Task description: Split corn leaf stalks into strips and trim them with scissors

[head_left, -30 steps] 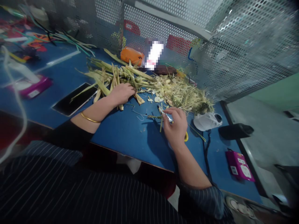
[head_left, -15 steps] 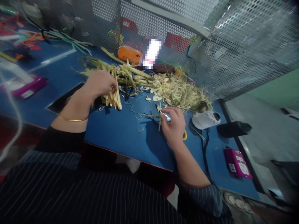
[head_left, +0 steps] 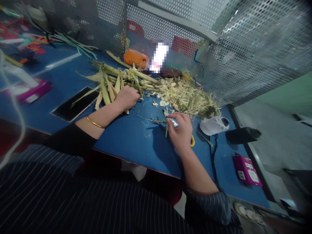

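My left hand (head_left: 128,97) is low over the table, its fingers curled at the near edge of a heap of dried, husk-like leaves (head_left: 105,89). What its fingertips hold, if anything, is hidden. My right hand (head_left: 181,130) pinches a thin green plant strand (head_left: 159,121) between thumb and fingers; short stalks cross there. Under that hand show a shiny metal part and the yellow handle (head_left: 192,141) of what looks like scissors, mostly covered by the palm. Loose thread (head_left: 145,122) lies left of the strand.
A pile of pale shredded plant bits (head_left: 190,97) spreads behind my right hand. Nearby lie a white object (head_left: 212,125), a black cylinder (head_left: 243,134) and a magenta box (head_left: 247,170). A dark flat panel (head_left: 73,105), an orange pack (head_left: 135,58) and a perforated metal screen (head_left: 151,26) surround the left and back.
My left hand has moved right and slightly down, off the upright husk-like leaves, uncovering more of them and the dark panel. My right hand has stayed in place.
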{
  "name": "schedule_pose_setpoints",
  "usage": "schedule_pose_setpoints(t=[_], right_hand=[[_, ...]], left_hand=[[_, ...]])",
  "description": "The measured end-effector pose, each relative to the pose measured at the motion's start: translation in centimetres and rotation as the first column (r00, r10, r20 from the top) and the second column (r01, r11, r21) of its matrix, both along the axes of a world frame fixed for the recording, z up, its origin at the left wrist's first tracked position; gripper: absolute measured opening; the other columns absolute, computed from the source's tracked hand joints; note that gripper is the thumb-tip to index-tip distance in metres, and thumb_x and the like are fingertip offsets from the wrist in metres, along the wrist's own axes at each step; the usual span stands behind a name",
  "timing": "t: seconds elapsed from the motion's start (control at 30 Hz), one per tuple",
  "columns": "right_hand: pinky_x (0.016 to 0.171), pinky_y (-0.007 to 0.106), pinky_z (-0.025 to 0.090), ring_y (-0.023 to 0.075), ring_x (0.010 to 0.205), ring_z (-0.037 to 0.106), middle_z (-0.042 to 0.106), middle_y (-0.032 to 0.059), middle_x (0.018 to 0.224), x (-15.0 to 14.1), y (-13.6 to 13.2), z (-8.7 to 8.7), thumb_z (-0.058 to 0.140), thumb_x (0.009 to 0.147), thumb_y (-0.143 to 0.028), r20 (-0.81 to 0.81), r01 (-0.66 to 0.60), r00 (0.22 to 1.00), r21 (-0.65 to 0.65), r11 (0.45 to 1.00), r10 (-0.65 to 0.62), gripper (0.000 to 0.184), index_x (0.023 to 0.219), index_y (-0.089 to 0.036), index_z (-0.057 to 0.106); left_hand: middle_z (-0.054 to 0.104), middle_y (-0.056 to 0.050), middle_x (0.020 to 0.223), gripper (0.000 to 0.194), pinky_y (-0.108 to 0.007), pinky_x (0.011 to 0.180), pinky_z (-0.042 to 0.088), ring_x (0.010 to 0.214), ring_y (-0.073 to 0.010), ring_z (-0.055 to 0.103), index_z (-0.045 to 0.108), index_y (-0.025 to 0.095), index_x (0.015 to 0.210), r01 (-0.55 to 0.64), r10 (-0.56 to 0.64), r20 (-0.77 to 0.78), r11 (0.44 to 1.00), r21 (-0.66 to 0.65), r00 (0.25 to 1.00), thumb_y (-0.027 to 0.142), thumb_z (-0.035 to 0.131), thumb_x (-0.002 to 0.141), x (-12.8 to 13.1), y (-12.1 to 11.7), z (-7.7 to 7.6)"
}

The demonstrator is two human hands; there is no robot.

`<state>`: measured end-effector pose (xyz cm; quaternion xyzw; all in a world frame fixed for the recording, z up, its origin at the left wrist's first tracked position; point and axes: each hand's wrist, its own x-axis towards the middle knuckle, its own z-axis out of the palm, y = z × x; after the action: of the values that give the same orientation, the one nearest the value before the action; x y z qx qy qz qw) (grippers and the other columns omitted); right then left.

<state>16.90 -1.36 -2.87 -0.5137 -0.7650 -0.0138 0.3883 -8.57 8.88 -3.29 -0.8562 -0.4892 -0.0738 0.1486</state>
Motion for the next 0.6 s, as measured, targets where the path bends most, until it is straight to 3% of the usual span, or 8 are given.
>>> schedule_pose_setpoints(t=[0.1,0.2,0.3,0.37,0.4,0.5,0.6], right_hand=[[0.088,0.041,0.046,0.0241,0.098,0.060,0.067,0.0078,0.095,0.1,0.1,0.0,0.054,0.089,-0.025,-0.025,0.006,1.000,0.008,1.000,-0.006,0.010,0.088,-0.023,0.064],[0.088,0.041,0.047,0.0237,0.097,0.060,0.068,0.0080,0.095,0.3,0.2,0.2,0.054,0.089,-0.025,-0.070,0.027,0.997,0.039,0.999,-0.024,0.011,0.088,-0.022,0.065],[0.086,0.040,0.048,0.0219,0.094,0.061,0.068,0.0068,0.093,0.5,0.2,0.5,0.054,0.090,-0.026,-0.163,0.017,0.987,0.104,0.994,0.000,0.013,0.086,-0.023,0.067],[0.085,0.038,0.048,0.0206,0.091,0.062,0.069,0.0061,0.090,0.4,0.0,0.9,0.057,0.089,-0.028,-0.246,-0.038,0.967,0.121,0.992,0.067,0.014,0.085,-0.023,0.069],[0.085,0.037,0.048,0.0201,0.090,0.063,0.070,0.0058,0.090,0.2,-0.1,1.0,0.057,0.089,-0.029,-0.298,-0.081,0.949,0.096,0.992,0.107,0.015,0.084,-0.023,0.070],[0.082,0.034,0.048,0.0184,0.088,0.065,0.071,0.0035,0.087,-0.8,-0.1,1.8,0.057,0.089,-0.037,-0.556,-0.265,0.817,-0.123,0.956,0.155,0.022,0.084,-0.023,0.073],[0.075,0.030,0.048,0.0154,0.080,0.064,0.071,0.0002,0.081,-1.7,0.9,2.8,0.065,0.082,-0.044,-0.844,-0.438,0.536,-0.284,0.853,-0.005,0.022,0.084,-0.023,0.074]], left_hand=[[0.071,-0.012,0.094,0.033,-0.038,0.075,0.043,0.091,-0.0259,0.064,0.071,0.016,0.096,0.125,-0.126,0.132,0.992,0.018,0.983,0.022,0.039,0.092,0.1,-1.3,1.1],[0.072,-0.009,0.097,0.026,-0.035,0.077,0.046,0.091,-0.0231,0.065,0.069,0.017,0.099,0.161,-0.129,0.459,0.986,-0.031,0.879,0.025,0.046,0.090,0.7,-3.2,2.9],[0.072,-0.006,0.088,0.017,-0.030,0.075,0.049,0.081,-0.0171,0.066,0.066,0.016,0.092,0.303,-0.039,0.818,0.938,-0.167,0.574,0.025,0.052,0.087,2.0,-4.8,4.5],[0.071,-0.006,0.081,0.015,-0.028,0.073,0.050,0.075,-0.0150,0.065,0.064,0.014,0.089,0.438,0.049,0.932,0.873,-0.215,0.359,0.025,0.057,0.084,3.3,-5.5,5.2],[0.070,-0.005,0.077,0.014,-0.027,0.071,0.050,0.072,-0.0141,0.063,0.064,0.013,0.087,0.492,0.089,0.954,0.841,-0.226,0.287,0.025,0.059,0.083,4.1,-5.6,5.4],[0.066,-0.003,0.070,0.015,-0.024,0.064,0.047,0.063,-0.0108,0.057,0.066,0.012,0.081,0.592,0.152,0.969,0.770,-0.239,0.194,0.027,0.065,0.079,6.4,-5.9,5.7],[0.064,-0.001,0.066,0.018,-0.022,0.057,0.042,0.058,-0.0089,0.052,0.069,0.011,0.078,0.604,0.174,0.966,0.755,-0.256,0.193,0.029,0.067,0.077,7.8,-5.8,5.8]])
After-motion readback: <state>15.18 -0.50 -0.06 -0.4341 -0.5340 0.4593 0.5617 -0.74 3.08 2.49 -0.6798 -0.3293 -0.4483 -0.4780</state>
